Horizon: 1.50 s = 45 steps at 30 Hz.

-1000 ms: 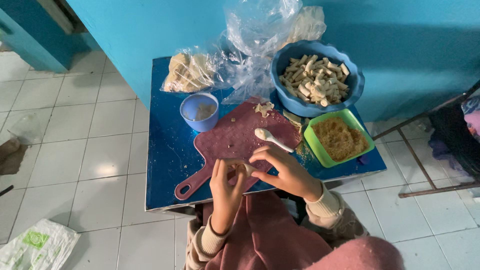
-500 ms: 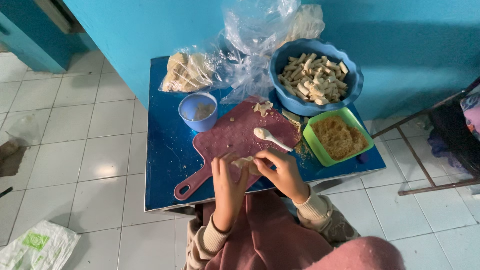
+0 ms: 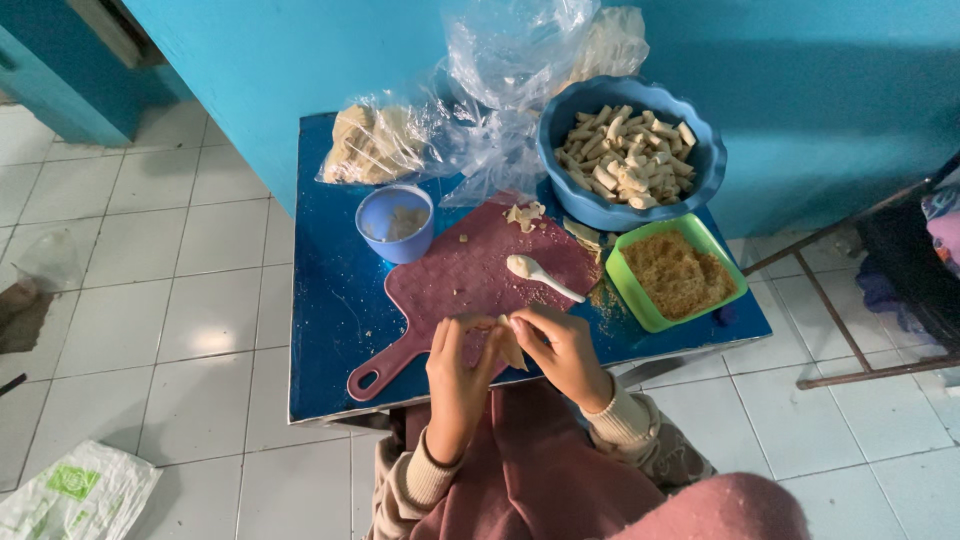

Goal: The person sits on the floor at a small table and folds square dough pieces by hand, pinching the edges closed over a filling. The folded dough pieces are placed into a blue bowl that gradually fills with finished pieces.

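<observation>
My left hand (image 3: 458, 372) and my right hand (image 3: 560, 350) meet over the near end of a dark red cutting board (image 3: 455, 285), both pinching a small pale piece of dough wrapper (image 3: 508, 345) between the fingertips. A white spoon (image 3: 535, 273) with pale filling lies on the board just beyond my right hand. To the right stands a green square dish (image 3: 640, 300) of brown crumbs. A blue bowl (image 3: 570, 120) behind it is full of pale rolled pieces.
A small blue cup (image 3: 395, 240) with paste stands at the board's far left. Clear plastic bags (image 3: 480, 90) with pale sheets lie at the back of the blue table (image 3: 325, 330). White tiled floor surrounds it; a metal frame (image 3: 850, 300) stands right, a white bag (image 3: 70, 490) lower left.
Both hands have drawn closer together and slightly toward me over the board's near end, folding the pale piece between the fingers. Everything else on the table is unmoved.
</observation>
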Tool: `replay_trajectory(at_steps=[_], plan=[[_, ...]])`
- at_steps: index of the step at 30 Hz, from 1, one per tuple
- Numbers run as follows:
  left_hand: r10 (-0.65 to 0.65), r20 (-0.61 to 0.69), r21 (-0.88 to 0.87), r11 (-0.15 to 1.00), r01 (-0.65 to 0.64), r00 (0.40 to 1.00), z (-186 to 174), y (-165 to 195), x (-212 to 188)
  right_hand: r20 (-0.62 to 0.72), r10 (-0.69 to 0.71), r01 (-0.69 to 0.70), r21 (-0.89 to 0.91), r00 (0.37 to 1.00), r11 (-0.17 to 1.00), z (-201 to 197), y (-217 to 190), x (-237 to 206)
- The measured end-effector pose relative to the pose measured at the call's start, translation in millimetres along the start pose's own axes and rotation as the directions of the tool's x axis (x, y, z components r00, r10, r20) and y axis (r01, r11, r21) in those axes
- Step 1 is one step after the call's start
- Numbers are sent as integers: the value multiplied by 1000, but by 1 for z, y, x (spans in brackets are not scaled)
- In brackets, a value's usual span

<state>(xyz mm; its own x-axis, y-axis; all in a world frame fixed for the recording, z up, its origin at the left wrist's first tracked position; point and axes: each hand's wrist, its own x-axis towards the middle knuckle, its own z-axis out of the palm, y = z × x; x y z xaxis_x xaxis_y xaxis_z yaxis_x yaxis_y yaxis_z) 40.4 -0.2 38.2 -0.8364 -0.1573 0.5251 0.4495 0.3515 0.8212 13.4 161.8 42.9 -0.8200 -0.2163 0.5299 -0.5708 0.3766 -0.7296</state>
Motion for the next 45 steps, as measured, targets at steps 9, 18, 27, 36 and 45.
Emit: replay_trajectory(at_steps=[9,18,27,36,45], plan=[[-218,75,-199,953,228,973,7,-12,-4,79,174,-189,268,982,945,6,8,-3],[-172,38,-175,969,176,984,10,-17,-6,185,156,-207,298,970,932,1,9,-1],[-177,128,251,958,141,976,7,-27,1,257,335,-336,-43,906,941,-12,33,28],[-69,71,558,830,18,995,21,-29,3,30,-113,108,-608,993,786,-16,55,26],[-42,82,545,838,-10,996,11,-25,3,270,-46,139,-339,962,931,-23,59,30]])
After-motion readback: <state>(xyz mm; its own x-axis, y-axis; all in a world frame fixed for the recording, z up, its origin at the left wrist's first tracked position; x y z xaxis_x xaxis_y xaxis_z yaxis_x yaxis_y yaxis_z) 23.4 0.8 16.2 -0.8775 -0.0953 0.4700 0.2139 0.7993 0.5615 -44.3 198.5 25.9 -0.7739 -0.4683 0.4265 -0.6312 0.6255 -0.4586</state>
